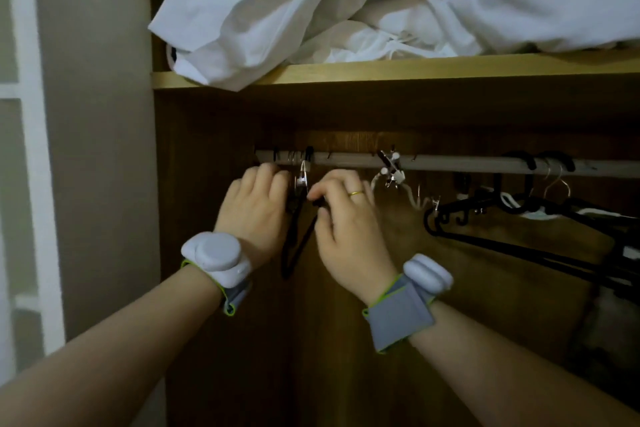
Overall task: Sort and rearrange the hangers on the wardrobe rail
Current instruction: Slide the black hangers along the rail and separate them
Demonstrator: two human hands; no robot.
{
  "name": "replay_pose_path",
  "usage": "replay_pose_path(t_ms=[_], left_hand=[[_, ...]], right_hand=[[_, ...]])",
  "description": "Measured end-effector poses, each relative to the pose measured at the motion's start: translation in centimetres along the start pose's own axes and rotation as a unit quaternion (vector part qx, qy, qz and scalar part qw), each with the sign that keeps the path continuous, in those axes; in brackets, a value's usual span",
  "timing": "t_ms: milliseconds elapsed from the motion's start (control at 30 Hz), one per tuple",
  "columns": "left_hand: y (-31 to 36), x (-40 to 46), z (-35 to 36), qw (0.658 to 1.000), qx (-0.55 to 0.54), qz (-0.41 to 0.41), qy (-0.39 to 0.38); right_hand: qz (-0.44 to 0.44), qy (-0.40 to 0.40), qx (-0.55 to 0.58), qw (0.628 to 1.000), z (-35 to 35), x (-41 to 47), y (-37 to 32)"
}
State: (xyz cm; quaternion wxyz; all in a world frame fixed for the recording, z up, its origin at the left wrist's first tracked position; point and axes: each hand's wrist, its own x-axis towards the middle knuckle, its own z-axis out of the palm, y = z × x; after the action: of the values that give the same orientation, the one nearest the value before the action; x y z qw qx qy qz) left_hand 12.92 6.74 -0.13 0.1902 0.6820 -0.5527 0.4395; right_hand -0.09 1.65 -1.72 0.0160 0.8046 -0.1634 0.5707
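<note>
left hand: fingers curled at the rail, what it grips hidden | right hand: pinches a black hanger hanging from the rail's left end | more black hangers bunched at the right | white bedding on shelf above

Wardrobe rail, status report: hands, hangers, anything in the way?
Left hand and right hand both grip the black plastic hanger under the grey wardrobe rail. More black hangers bunched right. Metal clip hanger between.
</note>
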Motion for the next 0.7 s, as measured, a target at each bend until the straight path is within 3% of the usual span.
replay_pose_path(t_ms=[167, 267, 433, 700], left_hand=[[-3.3, -1.8, -0.1, 0.987, -0.039, -0.108, -0.109], [-2.7, -2.0, 0.3, 0.974, -0.065, -0.146, -0.158], [-2.1, -2.1, 1.2, 0.974, -0.071, -0.131, -0.171], [-1.0, -1.7, 2.4, 0.969, -0.105, -0.113, -0.192]], right_hand=[[-0.011, -0.101, -0.100, 0.990, 4.6, 1.0, -1.7], [-0.039, -0.118, -0.181, 0.976, 6.3, 2.2, -1.9], [-0.065, -0.152, -0.281, 0.945, 6.6, 2.8, -1.0], [0.016, -0.195, -0.383, 0.903, 3.4, 1.1, 2.8]])
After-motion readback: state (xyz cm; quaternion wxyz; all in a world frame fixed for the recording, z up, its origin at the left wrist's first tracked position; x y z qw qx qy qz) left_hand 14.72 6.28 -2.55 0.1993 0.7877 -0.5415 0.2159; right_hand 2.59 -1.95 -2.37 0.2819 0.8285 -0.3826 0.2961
